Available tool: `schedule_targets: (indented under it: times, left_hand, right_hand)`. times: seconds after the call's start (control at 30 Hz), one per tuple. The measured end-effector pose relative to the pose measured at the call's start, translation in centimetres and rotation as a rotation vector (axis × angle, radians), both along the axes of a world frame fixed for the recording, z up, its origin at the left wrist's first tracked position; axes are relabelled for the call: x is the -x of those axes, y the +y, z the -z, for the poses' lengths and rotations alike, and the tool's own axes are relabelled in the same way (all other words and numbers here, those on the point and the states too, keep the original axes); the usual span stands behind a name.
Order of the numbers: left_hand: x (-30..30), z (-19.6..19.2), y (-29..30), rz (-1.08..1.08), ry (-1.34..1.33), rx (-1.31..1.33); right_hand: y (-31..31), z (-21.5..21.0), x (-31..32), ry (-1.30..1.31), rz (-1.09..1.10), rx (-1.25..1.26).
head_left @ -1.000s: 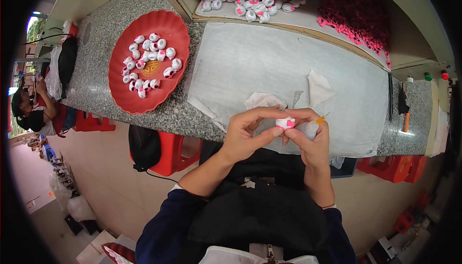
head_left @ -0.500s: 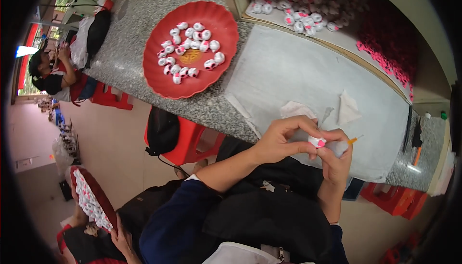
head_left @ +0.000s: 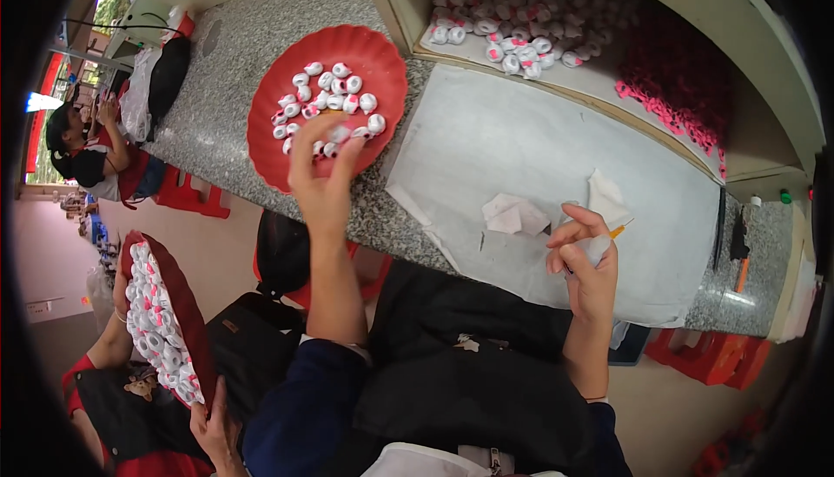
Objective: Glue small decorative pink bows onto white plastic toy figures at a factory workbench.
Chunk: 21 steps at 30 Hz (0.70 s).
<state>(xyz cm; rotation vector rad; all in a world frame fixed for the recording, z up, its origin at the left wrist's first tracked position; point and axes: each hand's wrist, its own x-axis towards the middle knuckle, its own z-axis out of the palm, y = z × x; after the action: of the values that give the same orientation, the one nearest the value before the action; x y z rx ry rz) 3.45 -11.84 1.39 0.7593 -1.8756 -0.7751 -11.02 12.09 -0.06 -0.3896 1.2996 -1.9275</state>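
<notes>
My left hand [head_left: 323, 173] reaches over the red scalloped plate [head_left: 271, 56], its thumb and fingers curved round a small white-and-pink bead-like piece [head_left: 340, 132] at the fingertips. Blur hides the exact grip. Several similar rounded pieces [head_left: 334, 102] with dark holes lie in the plate. Above the white sheet [head_left: 486, 138], my right hand [head_left: 588, 264] keeps its fingers curled round a slim orange tool [head_left: 617, 232]. Something whitish and translucent [head_left: 596, 249] sits among those fingers; its kind is unclear.
Crumpled white tissues [head_left: 517, 215] lie on the sheet. Behind it, a shelf [head_left: 469, 54] holds heaps of white-and-pink pieces [head_left: 521, 8] and pink parts [head_left: 669, 95]. At left, another person holds a red tray [head_left: 178, 303] full of white pieces. A red stool [head_left: 373, 273] stands under the counter.
My hands have parted. The left one moved left from the right hand to the plate, taking the small piece along. My right hand stays over the sheet with the orange tool.
</notes>
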Motion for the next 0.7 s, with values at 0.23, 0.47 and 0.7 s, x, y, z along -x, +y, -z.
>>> schedule_targets:
  times: [0.23, 0.47, 0.7]
  left_hand:
    - [8.8, -1.6, 1.7, 0.315, -0.182, 0.42]
    - [25.6, 3.5, 3.8, 0.462, -0.644, 0.604]
    - [21.8, 2.3, 5.1, 0.446, 0.175, 0.248]
  right_hand:
    - [2.4, 1.1, 1.4, 0.019, 0.101, -0.029]
    - [4.2, 0.8, 0.5, 0.03, 0.083, -0.058]
    - [5.1, 1.1, 0.3, 0.091, 0.134, 0.045]
